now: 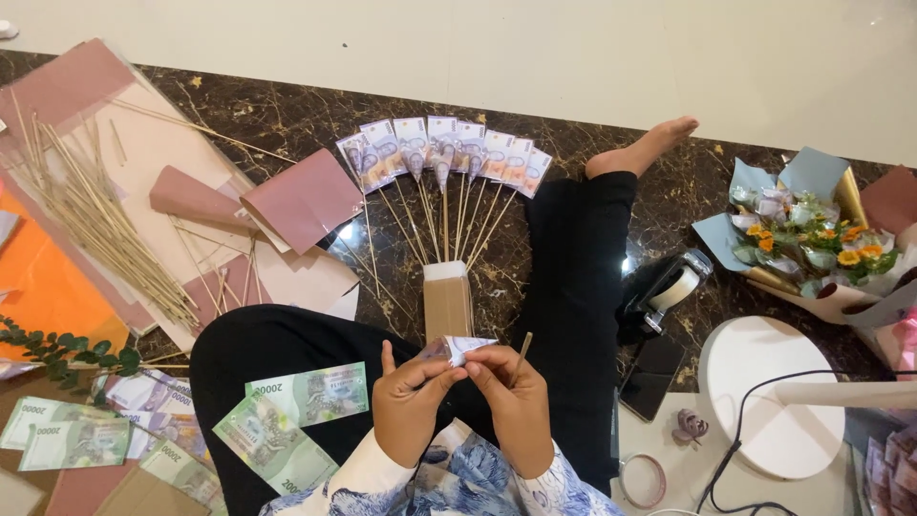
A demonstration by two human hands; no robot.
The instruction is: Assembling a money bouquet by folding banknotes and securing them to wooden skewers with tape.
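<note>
Now, the scene line by line.

Left hand: the left hand is curled, thumb up, fingertips pinching the near edge of a folded banknote.
Right hand: the right hand is closed on the right side of the same note, and a thin bamboo stick stands up between its fingers.
Folded banknote: held up between both hands, above the lap, just near of the cardboard box.
Cardboard box: small, brown, upright on the dark marble floor between the legs; a fan of banknotes on sticks spreads out from it on the far side.
Loose banknotes: two greenish notes lie on the left thigh; more lie on the floor at the near left.
Left side: a bundle of bare bamboo sticks rests on pink paper sheets, with orange paper and a leafy sprig nearer.
Right side: a black tape dispenser sits beside the right leg, a dark phone near of it, a flower bouquet farther right, a white round stand at near right.
</note>
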